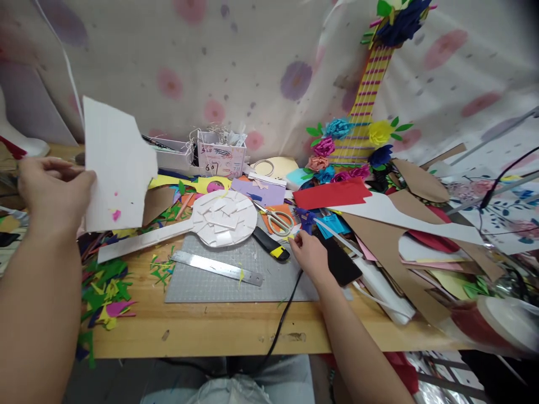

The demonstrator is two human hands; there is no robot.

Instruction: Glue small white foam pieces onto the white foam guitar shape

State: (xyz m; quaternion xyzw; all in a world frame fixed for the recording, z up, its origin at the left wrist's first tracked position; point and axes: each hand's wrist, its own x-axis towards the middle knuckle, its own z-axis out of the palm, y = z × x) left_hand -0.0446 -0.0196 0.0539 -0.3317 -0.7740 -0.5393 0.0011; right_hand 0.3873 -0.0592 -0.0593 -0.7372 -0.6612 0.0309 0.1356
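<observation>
My left hand is closed on the edge of a white cardboard piece, held upright above the left side of the table; one side of it is torn. My right hand is low over the cutting mat, fingers curled together, just in front of a blue glue gun. What its fingertips hold, if anything, is hidden. Close to it lie a black and yellow utility knife and scissors. A white guitar-shaped cardboard form, covered in short strips, lies at the mat's back edge. A steel ruler rests before it.
A paper-flower guitar stands at the back. Coloured paper scraps litter the left. A black phone, red paper and cardboard sheets crowd the right. A black cable crosses the table's front edge.
</observation>
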